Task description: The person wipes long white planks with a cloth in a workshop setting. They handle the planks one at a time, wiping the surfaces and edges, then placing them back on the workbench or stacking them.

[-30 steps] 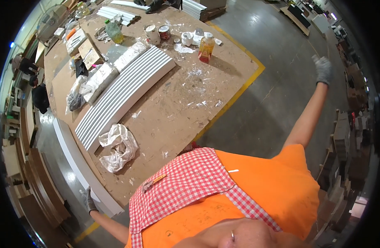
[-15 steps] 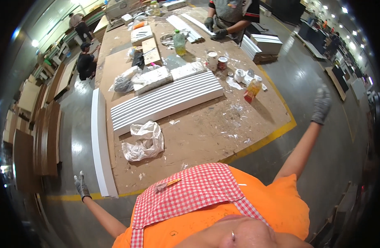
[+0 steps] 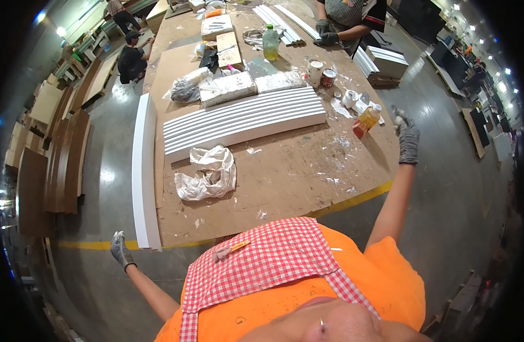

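Note:
My left hand [image 3: 122, 252], in a grey knit glove with pale fingertips, hangs over the floor, just left of the near end of a long white board [image 3: 145, 176]. It holds nothing, and its fingers are loosely extended. My right hand [image 3: 408, 139], gloved the same way, is raised beside the table's right edge with fingers apart and nothing in them. Nearest to it is a bottle of orange-red liquid [image 3: 366, 122]. A stack of white grooved strips [image 3: 245, 121] lies across the table [image 3: 284, 182], with a crumpled white cloth [image 3: 207, 174] in front of it.
Behind the strips sit wrapped blocks [image 3: 227, 89], a green bottle [image 3: 270, 43] and paint cans [image 3: 314, 73]. A co-worker's gloved hand [image 3: 327, 39] rests by white strips at the far side. Another person [image 3: 133, 58] is low beside the table's left edge. Brown panels [image 3: 71, 165] stand at left.
My right hand has come inward, toward the table's right edge. My left hand has shifted slightly, its fingers less spread. The view has moved, so the table sits higher and farther right.

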Available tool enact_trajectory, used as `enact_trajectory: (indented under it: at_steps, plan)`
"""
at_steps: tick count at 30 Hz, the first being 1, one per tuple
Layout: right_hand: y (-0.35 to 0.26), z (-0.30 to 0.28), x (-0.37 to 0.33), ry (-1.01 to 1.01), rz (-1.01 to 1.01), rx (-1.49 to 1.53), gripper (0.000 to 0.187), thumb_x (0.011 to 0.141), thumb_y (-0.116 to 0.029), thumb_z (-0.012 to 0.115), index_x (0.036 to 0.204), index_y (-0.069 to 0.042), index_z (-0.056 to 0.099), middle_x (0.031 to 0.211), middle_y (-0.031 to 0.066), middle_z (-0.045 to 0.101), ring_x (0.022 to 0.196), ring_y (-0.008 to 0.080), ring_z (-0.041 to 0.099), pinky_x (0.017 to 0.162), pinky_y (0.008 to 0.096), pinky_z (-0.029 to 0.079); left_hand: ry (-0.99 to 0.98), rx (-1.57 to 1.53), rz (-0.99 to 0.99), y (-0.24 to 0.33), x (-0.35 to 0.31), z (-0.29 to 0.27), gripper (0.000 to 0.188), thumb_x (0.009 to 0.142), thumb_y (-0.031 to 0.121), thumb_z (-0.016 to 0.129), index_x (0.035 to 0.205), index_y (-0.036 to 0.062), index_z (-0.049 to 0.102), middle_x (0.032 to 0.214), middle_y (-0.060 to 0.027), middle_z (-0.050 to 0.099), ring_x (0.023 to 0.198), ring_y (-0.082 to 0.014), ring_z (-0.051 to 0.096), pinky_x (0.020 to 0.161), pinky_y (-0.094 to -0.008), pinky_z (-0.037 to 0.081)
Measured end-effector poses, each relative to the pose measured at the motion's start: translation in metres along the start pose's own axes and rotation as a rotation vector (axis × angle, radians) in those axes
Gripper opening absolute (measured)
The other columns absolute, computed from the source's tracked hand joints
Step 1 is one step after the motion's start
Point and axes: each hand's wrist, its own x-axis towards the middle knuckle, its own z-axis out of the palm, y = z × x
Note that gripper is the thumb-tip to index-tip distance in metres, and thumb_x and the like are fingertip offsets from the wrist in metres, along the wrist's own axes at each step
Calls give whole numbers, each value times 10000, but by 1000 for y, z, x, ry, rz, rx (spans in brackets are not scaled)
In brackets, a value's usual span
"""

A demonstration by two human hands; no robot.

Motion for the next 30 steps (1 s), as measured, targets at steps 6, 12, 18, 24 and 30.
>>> enact_trajectory:
  at_steps: [6,12,18,24,30]
  plan:
    - [-98,1,-11,143,-248,134,227,871,-86,594,1087,-61,658,792,-29,608,622,8,480,556,153,411,57,-270,53,-6,37,-9,246,869,161,583,1002,-27,669,1027,-107,678,907,-197,626,858,-320,469]
    - [71,-88,65,62,-325,-170,216,870,-86,601,1076,-51,656,803,-22,611,609,46,492,560,191,436,-20,-60,130,35,27,62,265,900,208,553,969,-22,666,935,-127,680,853,-214,621,821,-339,475]
    - [88,11,-85,-217,103,4,119,837,-94,617,936,-62,675,798,-20,630,633,67,517,554,227,426,109,202,28,29,18,82,321,902,290,561,952,-18,635,896,-170,663,798,-282,615,755,-370,468]
    - [116,62,-135,-329,-21,-143,103,835,-127,611,898,-74,674,703,-37,575,587,59,494,528,222,408,-7,425,-39,53,16,104,613,945,528,306,951,22,653,936,-219,648,860,-386,607,757,-473,447]
    - [99,136,-194,-212,-25,345,187,903,-209,570,978,-54,645,758,-13,580,646,74,504,587,224,432,-20,469,-275,35,32,120,685,933,562,255,864,25,674,929,-232,646,909,-413,603,791,-491,463]
